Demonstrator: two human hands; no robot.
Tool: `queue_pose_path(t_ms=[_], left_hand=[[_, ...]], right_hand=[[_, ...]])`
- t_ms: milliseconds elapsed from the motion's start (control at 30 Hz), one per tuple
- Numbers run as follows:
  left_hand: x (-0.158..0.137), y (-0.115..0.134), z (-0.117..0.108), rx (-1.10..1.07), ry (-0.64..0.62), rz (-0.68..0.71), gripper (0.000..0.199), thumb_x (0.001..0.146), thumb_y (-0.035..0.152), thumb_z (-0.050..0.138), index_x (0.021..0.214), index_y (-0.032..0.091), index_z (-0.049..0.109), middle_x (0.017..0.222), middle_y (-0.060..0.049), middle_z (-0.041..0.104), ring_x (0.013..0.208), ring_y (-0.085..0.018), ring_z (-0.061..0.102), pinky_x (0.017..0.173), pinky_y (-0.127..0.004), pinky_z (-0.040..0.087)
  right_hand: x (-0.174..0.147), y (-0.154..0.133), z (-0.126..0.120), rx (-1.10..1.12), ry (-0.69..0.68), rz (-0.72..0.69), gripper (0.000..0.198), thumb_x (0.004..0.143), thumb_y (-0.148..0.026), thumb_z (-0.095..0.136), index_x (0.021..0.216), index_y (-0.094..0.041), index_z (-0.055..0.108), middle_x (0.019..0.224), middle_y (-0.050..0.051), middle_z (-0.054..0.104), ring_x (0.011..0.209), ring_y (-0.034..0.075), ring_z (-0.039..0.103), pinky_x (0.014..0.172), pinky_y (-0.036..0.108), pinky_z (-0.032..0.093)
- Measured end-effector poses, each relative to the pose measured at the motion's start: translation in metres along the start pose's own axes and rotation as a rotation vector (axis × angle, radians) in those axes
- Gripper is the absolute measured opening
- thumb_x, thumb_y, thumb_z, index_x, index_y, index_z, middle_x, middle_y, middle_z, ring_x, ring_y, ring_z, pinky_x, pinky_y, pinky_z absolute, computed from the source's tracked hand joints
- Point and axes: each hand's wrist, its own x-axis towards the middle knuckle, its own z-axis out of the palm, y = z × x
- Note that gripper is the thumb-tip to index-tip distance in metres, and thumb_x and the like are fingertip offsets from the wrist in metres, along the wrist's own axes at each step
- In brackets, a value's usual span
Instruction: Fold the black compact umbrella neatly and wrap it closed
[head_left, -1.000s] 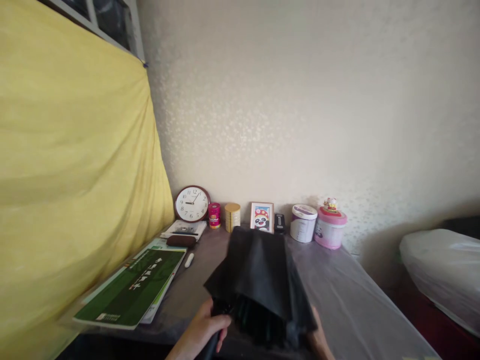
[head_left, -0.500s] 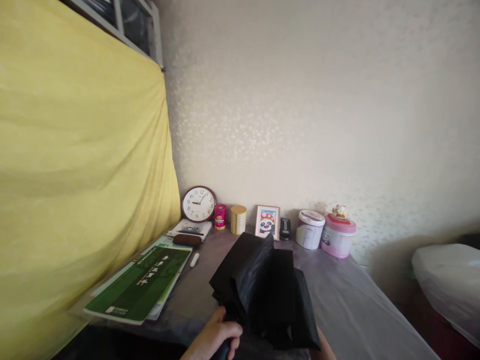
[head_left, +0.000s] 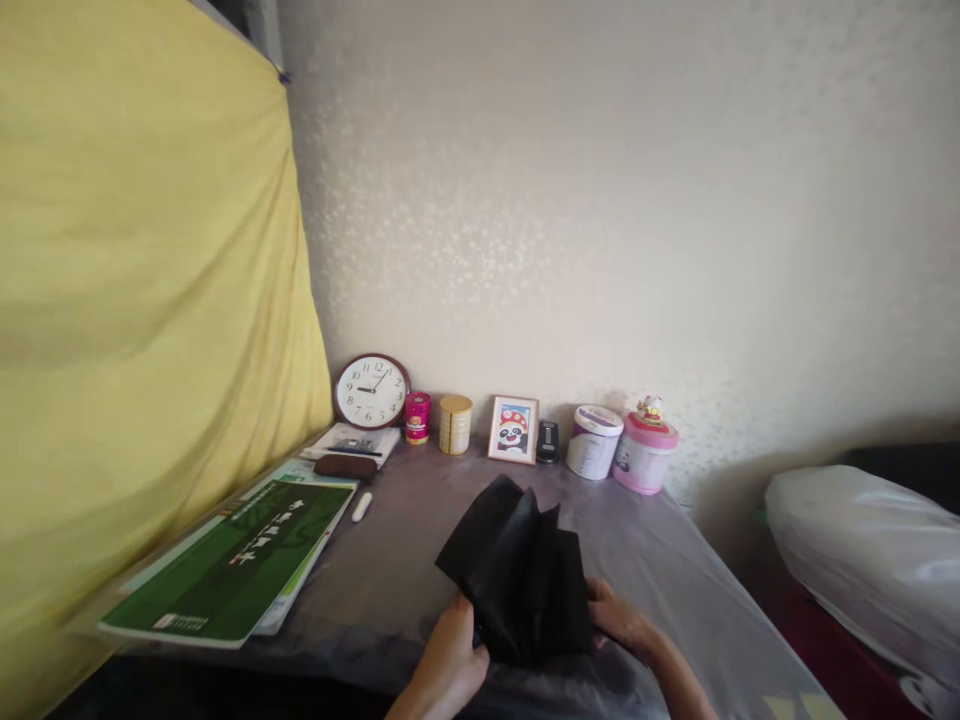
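Black umbrella (head_left: 517, 580) in two hands, low centre of my feed

Seen remotely on my head cam, it's in loose folds above the grey table (head_left: 405, 560). The left hand (head_left: 454, 655) has its fingers wrapped round the lower left of it; the right hand (head_left: 615, 615) touches its right edge, fingertips partly hidden, so I can't tell if they're clamped. Left of frame I've got a green book (head_left: 240, 570) and a small white stick (head_left: 361, 506). Mid-frame there's a picture (head_left: 514, 430) between a yellow tin (head_left: 455, 425) and a white tub (head_left: 595, 443), clock (head_left: 373, 390) further left.
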Motion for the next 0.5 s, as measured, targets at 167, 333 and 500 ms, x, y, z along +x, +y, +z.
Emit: queue_pose_path(t_ms=[167,333,500], left_hand=[[-0.002,0.007,0.013,0.307,0.071,0.006,0.080,0.058,-0.008,0.046,0.134,0.014,0.030,0.129,-0.017,0.044,0.102,-0.029,0.057,0.091,-0.040,0.040],[-0.004,0.007,0.013,0.577,0.031,0.017,0.087,0.062,-0.004,0.046,0.141,0.012,0.012,0.138,-0.021,0.034,0.099,-0.028,0.059,0.084,-0.036,0.047],[-0.002,-0.008,0.000,0.268,-0.046,0.105,0.083,0.069,0.009,0.049,0.141,0.019,0.010,0.143,-0.013,0.030,0.105,-0.023,0.057,0.083,-0.029,0.049]], right_hand=[[-0.018,0.016,-0.013,-0.064,0.023,0.108,0.018,0.065,-0.031,0.051,0.073,-0.017,0.058,0.046,-0.006,0.047,0.040,0.008,0.046,0.039,0.018,0.036],[-0.031,0.018,-0.024,-0.399,0.542,-0.050,0.018,0.071,-0.031,0.049,0.075,-0.018,0.060,0.075,0.005,0.066,0.071,0.020,0.064,0.064,0.030,0.049],[-0.030,-0.026,-0.009,-0.515,0.774,-0.408,0.026,0.084,-0.031,0.042,0.102,-0.023,0.058,0.090,0.004,0.064,0.079,0.017,0.063,0.073,0.028,0.050]])
